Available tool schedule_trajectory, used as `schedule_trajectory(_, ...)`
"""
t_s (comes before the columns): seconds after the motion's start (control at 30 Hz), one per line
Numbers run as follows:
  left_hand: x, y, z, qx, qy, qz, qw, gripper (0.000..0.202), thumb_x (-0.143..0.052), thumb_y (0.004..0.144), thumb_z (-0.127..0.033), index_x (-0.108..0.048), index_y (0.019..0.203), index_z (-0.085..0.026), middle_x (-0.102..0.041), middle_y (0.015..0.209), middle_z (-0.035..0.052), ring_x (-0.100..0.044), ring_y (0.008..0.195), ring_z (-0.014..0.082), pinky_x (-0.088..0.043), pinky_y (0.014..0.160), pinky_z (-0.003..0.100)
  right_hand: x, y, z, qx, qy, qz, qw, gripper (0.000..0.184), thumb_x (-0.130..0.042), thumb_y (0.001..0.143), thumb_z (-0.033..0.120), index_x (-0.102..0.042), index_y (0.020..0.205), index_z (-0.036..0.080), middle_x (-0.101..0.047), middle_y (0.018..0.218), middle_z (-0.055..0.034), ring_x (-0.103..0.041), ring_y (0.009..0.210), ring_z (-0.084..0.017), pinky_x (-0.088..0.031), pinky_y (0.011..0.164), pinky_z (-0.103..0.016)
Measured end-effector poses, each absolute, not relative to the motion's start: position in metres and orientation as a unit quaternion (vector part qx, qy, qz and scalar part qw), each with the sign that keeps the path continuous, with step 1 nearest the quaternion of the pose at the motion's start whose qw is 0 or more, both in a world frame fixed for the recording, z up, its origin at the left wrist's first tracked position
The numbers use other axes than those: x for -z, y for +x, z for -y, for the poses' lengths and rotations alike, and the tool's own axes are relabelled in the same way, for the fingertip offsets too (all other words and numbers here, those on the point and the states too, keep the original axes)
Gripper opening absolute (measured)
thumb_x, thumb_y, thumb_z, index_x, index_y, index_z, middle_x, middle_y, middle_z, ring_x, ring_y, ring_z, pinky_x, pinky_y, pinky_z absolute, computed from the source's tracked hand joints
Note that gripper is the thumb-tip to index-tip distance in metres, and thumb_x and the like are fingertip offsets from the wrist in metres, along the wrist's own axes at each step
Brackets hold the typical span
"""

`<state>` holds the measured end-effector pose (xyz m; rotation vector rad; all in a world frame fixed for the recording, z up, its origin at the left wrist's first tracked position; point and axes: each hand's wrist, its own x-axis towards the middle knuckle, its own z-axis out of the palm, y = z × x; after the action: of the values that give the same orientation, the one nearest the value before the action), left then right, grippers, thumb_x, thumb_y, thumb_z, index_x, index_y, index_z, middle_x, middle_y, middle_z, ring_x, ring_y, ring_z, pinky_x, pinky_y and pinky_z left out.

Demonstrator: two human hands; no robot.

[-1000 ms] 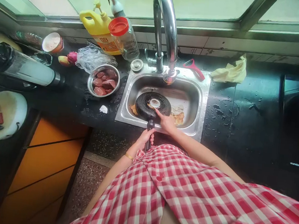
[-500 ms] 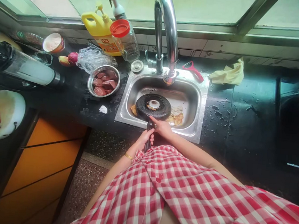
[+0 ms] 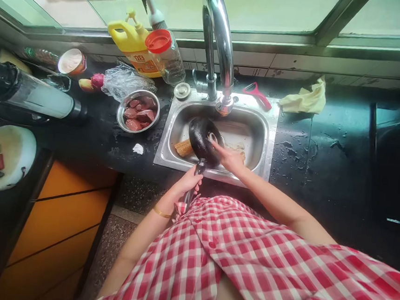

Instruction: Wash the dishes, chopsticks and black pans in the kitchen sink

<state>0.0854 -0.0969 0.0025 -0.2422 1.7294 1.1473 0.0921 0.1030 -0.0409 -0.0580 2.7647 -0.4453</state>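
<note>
A black pan point(image 3: 199, 136) is tilted over the sink point(image 3: 267, 142), with a pale round spot at its middle. My left hand point(image 3: 189, 181) is wrapped round the pan's black handle point(image 3: 200, 166), near the sink's front edge. Against the pan's right side is my right hand point(image 3: 232, 158), its index finger stretched to the pale spot; nothing shows in its grip, though the other fingers are partly hidden. In the sink, a tan, rough-looking piece point(image 3: 184, 148) lies left of the pan. Pale scraps point(image 3: 239, 147) lie on the right, partly covered by my hand.
A chrome faucet point(image 3: 227, 54) arches over the sink. To the left stand a metal bowl of dark red meat point(image 3: 140, 115), a red-lidded jar point(image 3: 169, 63) and a yellow jug point(image 3: 132, 41). A red peeler point(image 3: 259, 97) and a cream cloth point(image 3: 306, 98) lie behind and right.
The pan has tilted up and its face has turned to the right, uncovering more of the tan piece. My right hand has left the handle and moved onto the pan's face.
</note>
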Motion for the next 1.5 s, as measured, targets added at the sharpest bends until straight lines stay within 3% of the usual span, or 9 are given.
schedule_trajectory(0.2,-0.028,0.058,0.094,-0.335,0.012,-0.798,0.502,0.067,-0.052,0.083,-0.02,-0.027,0.145,-0.022,-0.045,0.055,-0.0072,-0.047,0.037,0.0092,-0.037,0.038,0.017,0.024,0.053,-0.125,0.129,-0.046,-0.984,0.111,0.071,-0.039,0.087,0.012,-0.017,0.152,0.03,-0.07,0.099,-0.0065,-0.062,0.079,-0.018,-0.039,0.065,-0.025)
schedule_trajectory(0.37,-0.039,0.039,0.081,-0.245,0.087,-0.825,0.502,0.064,-0.054,0.08,-0.019,-0.036,0.142,-0.02,-0.06,0.069,0.0009,-0.048,0.036,0.0103,-0.039,0.039,0.022,0.011,0.053,-0.129,0.122,-0.043,-0.984,0.119,0.071,-0.041,0.087,0.014,-0.016,0.152,0.03,-0.071,0.099,-0.0071,-0.062,0.079,-0.019,-0.038,0.064,-0.024)
schedule_trajectory(0.47,-0.039,0.035,0.073,-0.251,0.078,-0.832,0.489,0.064,-0.055,0.078,-0.016,-0.04,0.14,-0.02,-0.063,0.073,0.0029,-0.047,0.036,0.0094,-0.041,0.041,0.022,0.011,0.068,-0.124,0.143,-0.108,-0.971,0.156,0.065,-0.038,0.089,0.016,-0.023,0.15,0.034,-0.071,0.096,-0.0061,-0.062,0.079,-0.019,-0.038,0.064,-0.025)
schedule_trajectory(0.63,-0.031,0.033,0.073,-0.347,0.012,-0.802,0.486,0.067,-0.062,0.067,-0.007,-0.052,0.132,-0.019,-0.054,0.054,-0.0035,-0.043,0.033,0.0104,-0.039,0.041,0.022,0.007,0.064,-0.137,0.115,0.031,-0.986,0.118,0.071,-0.038,0.088,0.013,-0.013,0.152,0.029,-0.069,0.102,-0.0094,-0.063,0.083,-0.021,-0.04,0.068,-0.027)
schedule_trajectory(0.73,-0.028,0.03,0.076,-0.405,-0.037,-0.78,0.476,0.067,-0.062,0.061,-0.003,-0.058,0.126,-0.019,-0.05,0.049,-0.0056,-0.042,0.033,0.0101,-0.04,0.042,0.023,0.003,0.061,-0.136,0.142,-0.026,-0.979,0.146,0.07,-0.04,0.087,0.014,-0.02,0.151,0.035,-0.07,0.098,-0.0058,-0.063,0.08,-0.021,-0.042,0.067,-0.028)
schedule_trajectory(1.0,-0.029,0.031,0.076,-0.295,0.059,-0.824,0.48,0.071,-0.06,0.069,-0.011,-0.045,0.139,-0.019,-0.057,0.056,-0.0019,-0.043,0.03,0.0127,-0.037,0.039,0.024,-0.003,0.052,-0.144,0.133,0.01,-0.983,0.13,0.072,-0.04,0.086,0.012,-0.019,0.151,0.032,-0.07,0.098,-0.0074,-0.064,0.081,-0.02,-0.042,0.069,-0.027)
schedule_trajectory(1.23,-0.025,0.04,0.08,-0.375,-0.002,-0.799,0.471,0.075,-0.062,0.064,-0.005,-0.049,0.137,-0.02,-0.051,0.049,-0.0058,-0.041,0.031,0.0112,-0.037,0.04,0.023,-0.009,0.052,-0.14,0.106,0.026,-0.987,0.12,0.068,-0.039,0.088,0.013,-0.021,0.151,0.032,-0.071,0.099,-0.0076,-0.064,0.08,-0.019,-0.04,0.065,-0.025)
schedule_trajectory(1.37,-0.022,0.046,0.081,-0.397,-0.01,-0.796,0.457,0.068,-0.061,0.069,-0.007,-0.05,0.135,-0.019,-0.054,0.055,-0.0045,-0.042,0.031,0.0101,-0.038,0.04,0.022,-0.006,0.052,-0.134,0.142,-0.074,-0.977,0.139,0.066,-0.042,0.088,0.017,-0.025,0.149,0.037,-0.071,0.097,-0.0052,-0.065,0.082,-0.021,-0.042,0.068,-0.027)
schedule_trajectory(1.5,-0.015,0.052,0.085,-0.386,0.014,-0.806,0.448,0.071,-0.061,0.068,-0.008,-0.049,0.136,-0.021,-0.053,0.051,-0.0066,-0.039,0.028,0.0092,-0.033,0.035,0.02,0.004,0.03,-0.16,0.17,0.061,-0.979,0.095,0.058,-0.038,0.093,0.021,-0.029,0.148,0.034,-0.071,0.106,-0.0083,-0.066,0.093,-0.025,-0.046,0.076,-0.033)
